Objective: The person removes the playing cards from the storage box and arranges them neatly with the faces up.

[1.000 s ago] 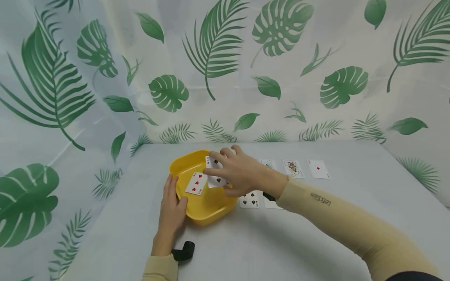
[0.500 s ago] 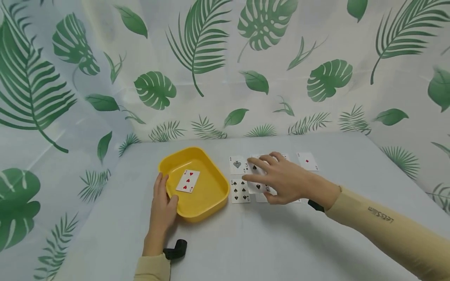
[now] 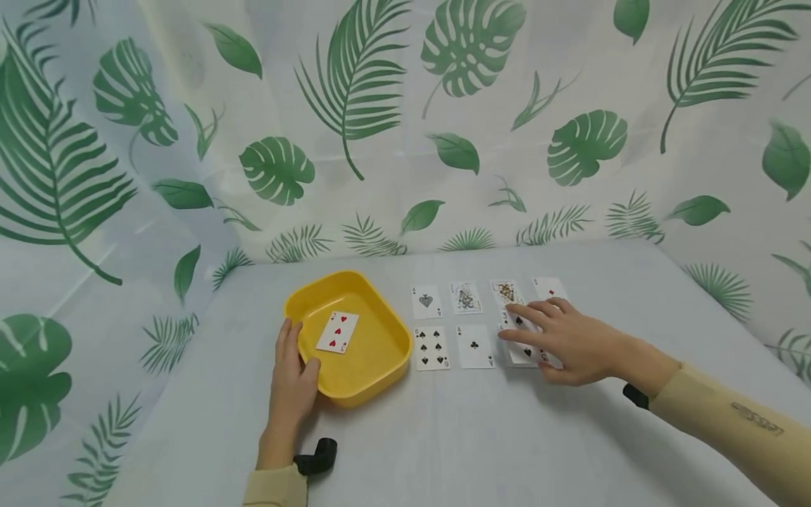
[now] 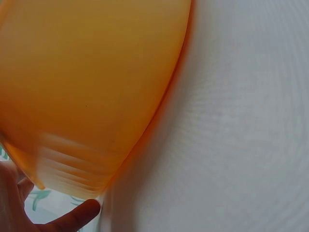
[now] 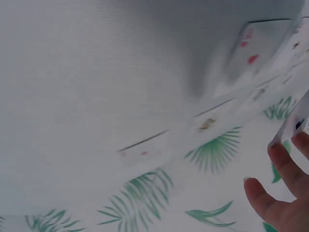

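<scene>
Nearest me, my left hand point(image 3: 293, 384) grips the near-left rim of the yellow tray point(image 3: 380, 366), thumb hooked over the edge; if that grip drags, the tray slides and the three of hearts point(image 3: 338, 332) lying inside skates across its floor. Further out on the right, my right hand point(image 3: 570, 339) holds a spade card point(image 3: 514, 322) low over the near row, fingers extended along it with the thumb beneath. I think it is pinched rather than merely pressed, but the wrist view is too blurred to settle that.

The risk here is crowding: the card sits just beside the ace of clubs point(image 3: 475, 346) and overlaps another card beneath my palm, so a careless set-down could shunt them askew. Beyond, the far row, ace of spades point(image 3: 426, 301) to the red ace point(image 3: 550, 288), lies close enough for my fingertips to nudge.
</scene>
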`<state>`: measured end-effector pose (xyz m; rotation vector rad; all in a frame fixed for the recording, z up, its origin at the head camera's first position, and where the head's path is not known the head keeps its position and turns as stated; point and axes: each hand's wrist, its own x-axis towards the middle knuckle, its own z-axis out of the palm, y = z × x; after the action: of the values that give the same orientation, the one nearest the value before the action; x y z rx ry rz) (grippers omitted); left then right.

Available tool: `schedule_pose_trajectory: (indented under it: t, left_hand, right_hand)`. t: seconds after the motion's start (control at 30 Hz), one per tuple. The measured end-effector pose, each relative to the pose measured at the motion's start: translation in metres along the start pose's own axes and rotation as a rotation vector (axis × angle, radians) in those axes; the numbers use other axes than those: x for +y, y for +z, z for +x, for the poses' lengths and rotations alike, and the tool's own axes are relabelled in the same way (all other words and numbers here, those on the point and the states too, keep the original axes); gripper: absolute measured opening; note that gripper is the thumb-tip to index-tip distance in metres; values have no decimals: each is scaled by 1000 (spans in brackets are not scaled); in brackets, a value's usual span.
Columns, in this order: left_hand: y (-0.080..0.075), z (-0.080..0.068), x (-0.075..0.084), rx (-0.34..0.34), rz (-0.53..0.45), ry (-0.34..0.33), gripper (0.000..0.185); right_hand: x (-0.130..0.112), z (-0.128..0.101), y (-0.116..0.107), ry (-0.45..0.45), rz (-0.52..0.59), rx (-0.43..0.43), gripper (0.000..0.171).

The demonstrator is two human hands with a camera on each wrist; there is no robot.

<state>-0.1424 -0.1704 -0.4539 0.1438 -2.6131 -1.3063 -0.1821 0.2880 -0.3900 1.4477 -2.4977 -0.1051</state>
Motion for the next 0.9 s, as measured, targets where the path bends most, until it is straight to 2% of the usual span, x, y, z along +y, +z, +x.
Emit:
schedule_pose_trajectory:
  t: [0.23,0.4,0.57,0.9]
  left_hand:
    - [-1,0,0,23,5,10,69]
    - [1,0,0,13,-15,8,70]
    - [3,-1,-1,14,-16,5,70]
    - [2,0,-1,16,-4,8,69]
  right_hand:
    - [18,-39,14,111,47,-44,71]
    - [19,-55,20,211,85,-149,69]
    - [18,-60,25,257,106,-222,66]
    - [17,-66,28,299,120,-259,70]
